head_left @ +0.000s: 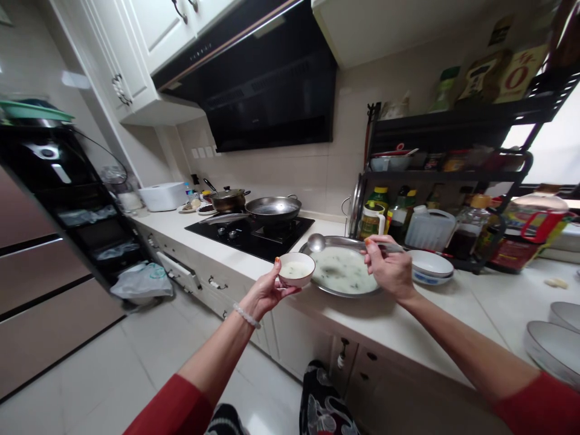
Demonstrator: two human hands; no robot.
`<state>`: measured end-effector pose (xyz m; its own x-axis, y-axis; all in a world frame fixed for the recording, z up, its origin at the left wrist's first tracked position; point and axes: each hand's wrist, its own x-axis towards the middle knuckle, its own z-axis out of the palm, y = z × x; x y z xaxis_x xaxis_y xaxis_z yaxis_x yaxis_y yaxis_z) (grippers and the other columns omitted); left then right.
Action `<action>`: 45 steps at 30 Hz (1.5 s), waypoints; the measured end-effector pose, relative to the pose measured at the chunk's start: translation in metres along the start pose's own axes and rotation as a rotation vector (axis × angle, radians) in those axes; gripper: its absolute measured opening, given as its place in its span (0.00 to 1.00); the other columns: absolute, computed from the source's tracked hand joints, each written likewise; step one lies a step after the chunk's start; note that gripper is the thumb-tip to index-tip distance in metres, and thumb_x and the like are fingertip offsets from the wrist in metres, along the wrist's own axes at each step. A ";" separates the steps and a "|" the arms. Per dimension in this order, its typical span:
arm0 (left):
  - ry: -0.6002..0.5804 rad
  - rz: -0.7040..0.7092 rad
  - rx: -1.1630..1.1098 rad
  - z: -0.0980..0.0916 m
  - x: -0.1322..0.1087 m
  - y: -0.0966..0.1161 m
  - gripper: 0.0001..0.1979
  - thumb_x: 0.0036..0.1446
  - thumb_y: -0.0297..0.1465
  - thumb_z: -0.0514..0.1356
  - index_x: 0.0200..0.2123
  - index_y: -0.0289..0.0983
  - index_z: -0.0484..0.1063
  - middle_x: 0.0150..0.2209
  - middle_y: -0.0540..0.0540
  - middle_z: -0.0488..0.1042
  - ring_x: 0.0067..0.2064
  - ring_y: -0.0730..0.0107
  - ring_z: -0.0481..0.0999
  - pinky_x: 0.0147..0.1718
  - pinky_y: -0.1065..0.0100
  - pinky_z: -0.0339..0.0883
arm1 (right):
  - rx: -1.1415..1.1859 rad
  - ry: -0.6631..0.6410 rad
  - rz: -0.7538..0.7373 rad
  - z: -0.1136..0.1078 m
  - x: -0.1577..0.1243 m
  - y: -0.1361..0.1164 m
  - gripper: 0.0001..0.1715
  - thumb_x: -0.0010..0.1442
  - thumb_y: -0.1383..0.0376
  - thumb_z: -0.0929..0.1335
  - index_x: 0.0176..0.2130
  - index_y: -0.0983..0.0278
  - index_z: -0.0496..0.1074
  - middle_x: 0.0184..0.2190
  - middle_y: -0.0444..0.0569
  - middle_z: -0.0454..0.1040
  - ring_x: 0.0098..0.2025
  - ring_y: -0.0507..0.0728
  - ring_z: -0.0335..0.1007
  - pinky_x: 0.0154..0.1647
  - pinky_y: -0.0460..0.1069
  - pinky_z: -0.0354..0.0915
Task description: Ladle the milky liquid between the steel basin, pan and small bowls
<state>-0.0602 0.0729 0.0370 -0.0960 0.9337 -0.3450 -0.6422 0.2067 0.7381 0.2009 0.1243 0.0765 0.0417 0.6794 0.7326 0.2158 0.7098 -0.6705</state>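
My left hand (267,291) holds a small white bowl (296,279) by its side, with the thumb at the rim. Pale soup with green bits lies inside it. In my right hand (390,267) is the handle of a metal ladle (316,242), gripped in closed fingers. The ladle's round head hangs just past the bowl, above the left rim of a wide metal basin (347,295). Milky soup (339,269) with dark green bits fills much of the basin, which stands on the counter.
Left of the basin, a frying pan (273,208) and a lidded pot (228,199) sit on the black stove (254,238). Stacked white bowls (430,266) stand right of my right hand. Behind are bottles and a black rack (448,176). More bowls (550,344) are at the right edge.
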 end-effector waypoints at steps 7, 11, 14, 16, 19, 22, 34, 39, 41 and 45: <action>0.009 -0.014 0.007 0.000 0.001 0.000 0.34 0.51 0.44 0.62 0.55 0.28 0.61 0.45 0.27 0.70 0.44 0.45 0.76 0.32 0.57 0.77 | -0.288 -0.072 0.003 0.001 -0.002 0.044 0.15 0.59 0.55 0.62 0.34 0.63 0.70 0.17 0.43 0.69 0.19 0.54 0.69 0.21 0.46 0.65; 0.019 -0.020 0.003 0.000 0.001 0.000 0.34 0.51 0.44 0.62 0.55 0.28 0.61 0.44 0.27 0.70 0.44 0.43 0.76 0.31 0.57 0.77 | -0.236 -0.079 0.153 0.003 -0.007 0.051 0.15 0.57 0.55 0.63 0.34 0.64 0.70 0.16 0.44 0.69 0.17 0.54 0.69 0.16 0.45 0.63; 0.007 -0.012 -0.001 0.001 0.000 0.000 0.33 0.52 0.43 0.61 0.55 0.27 0.61 0.44 0.27 0.71 0.43 0.44 0.76 0.33 0.55 0.77 | -0.142 -0.003 0.373 0.002 -0.001 0.057 0.13 0.55 0.58 0.64 0.32 0.65 0.69 0.14 0.44 0.69 0.15 0.53 0.67 0.11 0.43 0.60; 0.006 -0.006 -0.001 0.001 0.000 -0.001 0.33 0.53 0.43 0.61 0.55 0.27 0.61 0.44 0.27 0.71 0.43 0.45 0.76 0.34 0.54 0.77 | -0.089 0.071 0.461 0.000 0.006 0.062 0.10 0.52 0.60 0.65 0.29 0.66 0.68 0.14 0.44 0.69 0.14 0.52 0.66 0.10 0.43 0.59; 0.008 -0.002 -0.004 0.000 0.001 -0.001 0.32 0.53 0.42 0.61 0.55 0.28 0.61 0.44 0.28 0.71 0.43 0.46 0.76 0.34 0.54 0.77 | -0.017 0.152 0.494 -0.003 0.016 0.067 0.07 0.49 0.63 0.67 0.28 0.65 0.68 0.14 0.44 0.69 0.12 0.50 0.63 0.08 0.42 0.58; 0.014 -0.011 -0.003 -0.001 0.002 -0.001 0.32 0.53 0.42 0.61 0.56 0.28 0.61 0.44 0.27 0.71 0.42 0.46 0.77 0.33 0.54 0.77 | 0.018 0.167 0.474 -0.006 0.020 0.069 0.06 0.48 0.64 0.67 0.28 0.65 0.67 0.14 0.43 0.69 0.12 0.50 0.63 0.08 0.42 0.58; 0.017 -0.013 0.000 0.000 0.000 0.000 0.32 0.53 0.42 0.61 0.56 0.28 0.61 0.42 0.28 0.72 0.42 0.46 0.77 0.32 0.57 0.77 | 0.125 0.263 0.551 -0.007 0.033 0.045 0.03 0.47 0.70 0.67 0.24 0.65 0.67 0.11 0.42 0.67 0.13 0.49 0.62 0.07 0.39 0.55; 0.000 -0.009 0.002 -0.001 0.001 0.000 0.32 0.53 0.43 0.61 0.55 0.28 0.61 0.43 0.29 0.72 0.42 0.47 0.77 0.32 0.57 0.77 | 0.162 0.249 0.533 -0.007 0.043 0.027 0.04 0.47 0.71 0.67 0.23 0.65 0.66 0.11 0.41 0.66 0.12 0.48 0.60 0.07 0.39 0.54; -0.001 -0.005 0.003 -0.001 0.001 0.000 0.32 0.53 0.43 0.61 0.55 0.28 0.62 0.43 0.29 0.72 0.42 0.48 0.77 0.33 0.56 0.77 | 0.187 0.240 0.518 -0.006 0.049 0.018 0.05 0.47 0.71 0.67 0.23 0.64 0.66 0.11 0.41 0.66 0.12 0.48 0.60 0.07 0.40 0.54; -0.003 -0.004 -0.001 -0.002 0.001 -0.001 0.32 0.53 0.43 0.61 0.55 0.27 0.62 0.43 0.28 0.72 0.42 0.48 0.77 0.35 0.55 0.76 | 0.259 0.221 0.494 -0.004 0.058 -0.004 0.06 0.47 0.71 0.67 0.23 0.64 0.65 0.11 0.42 0.66 0.13 0.48 0.60 0.07 0.39 0.53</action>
<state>-0.0616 0.0734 0.0347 -0.0911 0.9336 -0.3466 -0.6435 0.2105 0.7360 0.2068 0.1596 0.1219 0.2844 0.9054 0.3154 -0.1245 0.3610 -0.9242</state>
